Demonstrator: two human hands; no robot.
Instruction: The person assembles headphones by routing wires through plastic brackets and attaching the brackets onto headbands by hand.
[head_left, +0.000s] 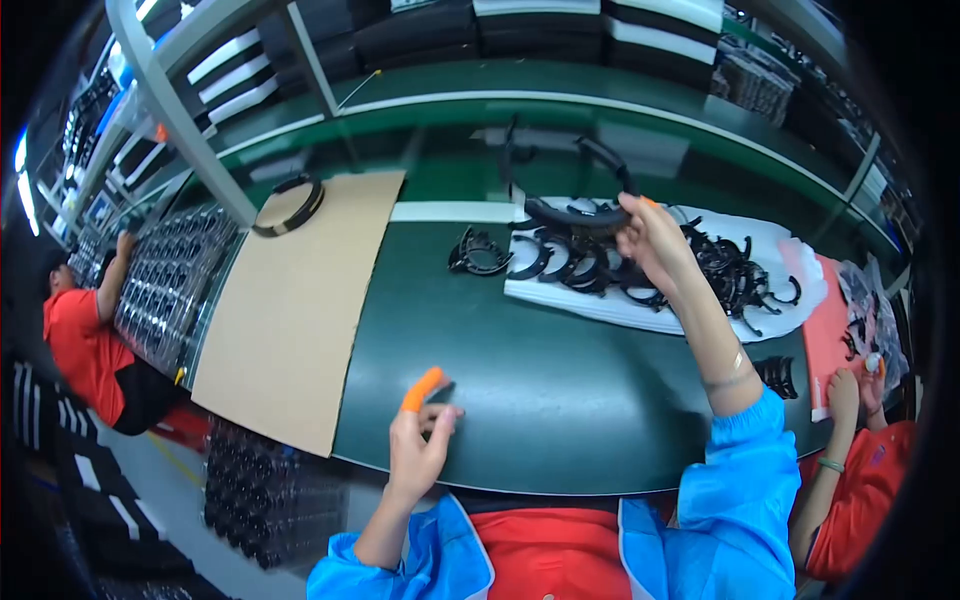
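My right hand (655, 245) reaches out over the far side of the table, its fingers closed on one end of a black curved band (575, 216). Below and behind it, many black C-shaped parts (590, 270) lie on a white foam sheet (640, 313). My left hand (420, 440) hovers above the near part of the green table (500, 390), thumb and index finger apart, with nothing in it. An orange cover sits on its index finger. A black ring-shaped part (480, 252) rests on the table left of the foam.
A cardboard sheet (290, 330) covers the table's left side, with a black ring (292, 205) on it. Small black curved pieces (775, 377) lie at right. One co-worker (865, 480) sits at right, another (85, 340) at far left. A metal post (190, 120) stands at left.
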